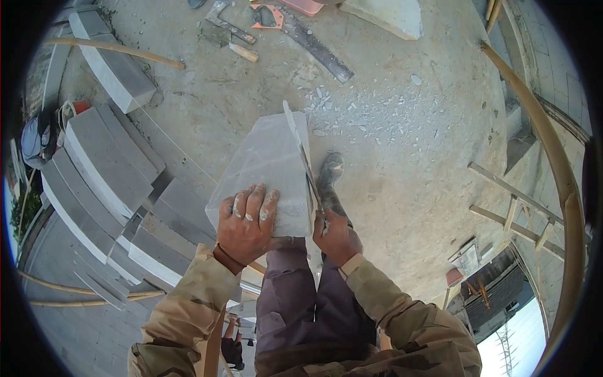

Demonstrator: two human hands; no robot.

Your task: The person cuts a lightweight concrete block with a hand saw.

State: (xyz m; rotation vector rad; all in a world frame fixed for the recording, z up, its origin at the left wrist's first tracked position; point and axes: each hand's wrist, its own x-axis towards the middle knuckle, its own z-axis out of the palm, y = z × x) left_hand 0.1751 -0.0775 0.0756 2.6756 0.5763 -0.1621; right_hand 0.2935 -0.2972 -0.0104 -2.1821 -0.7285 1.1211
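A light grey aerated concrete block [267,151] stands in front of my legs, dusty and pale. My left hand [245,220] lies on its near left part, fingers spread over the surface and coated with white dust. My right hand [333,235] is closed around the near end of a tool with a long narrow blade [299,147]. Seen nearly edge-on, the blade runs along the block's right side, its whitish tip by the far right corner. The handle is hidden in my fist.
White chips [370,116] litter the concrete floor beyond the block. An orange-handled saw [314,47] and a trowel [229,44] lie farther off. Stacked blocks [107,163] fill the left side. A bamboo pole [559,163] and a wooden ladder [518,213] are at right.
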